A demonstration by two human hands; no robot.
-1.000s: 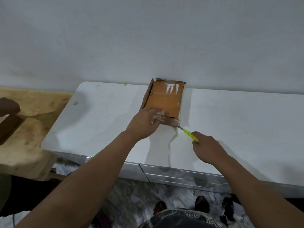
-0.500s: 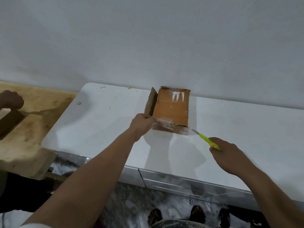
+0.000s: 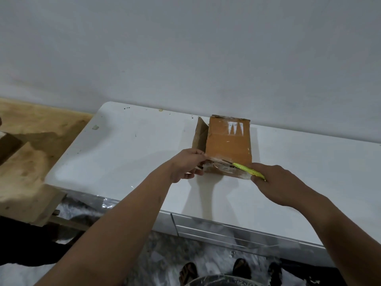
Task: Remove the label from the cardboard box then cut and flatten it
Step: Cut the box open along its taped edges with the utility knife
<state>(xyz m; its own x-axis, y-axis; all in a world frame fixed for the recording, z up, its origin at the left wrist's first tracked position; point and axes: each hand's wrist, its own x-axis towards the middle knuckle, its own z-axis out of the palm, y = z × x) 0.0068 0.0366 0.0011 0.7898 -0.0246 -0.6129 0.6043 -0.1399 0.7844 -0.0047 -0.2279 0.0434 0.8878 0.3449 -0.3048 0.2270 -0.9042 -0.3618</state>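
Observation:
A small brown cardboard box (image 3: 227, 141) stands on the white table (image 3: 127, 149) against the wall, its top shiny with clear tape and one side flap open to the left. My left hand (image 3: 188, 165) grips the box's near left corner. My right hand (image 3: 278, 184) holds a yellow-green utility knife (image 3: 248, 171), whose tip lies against the taped near edge of the box. The blade itself is too small to make out.
A wooden board (image 3: 31, 153) lies to the left of the table, with a dark shape at the far left edge. The white wall rises right behind the box. Below the table's front edge are a marbled floor and sandalled feet (image 3: 189, 271).
My right hand has brought the knife from away at the right back onto the box's near edge. My left hand stays on the near left corner. The view has shifted slightly.

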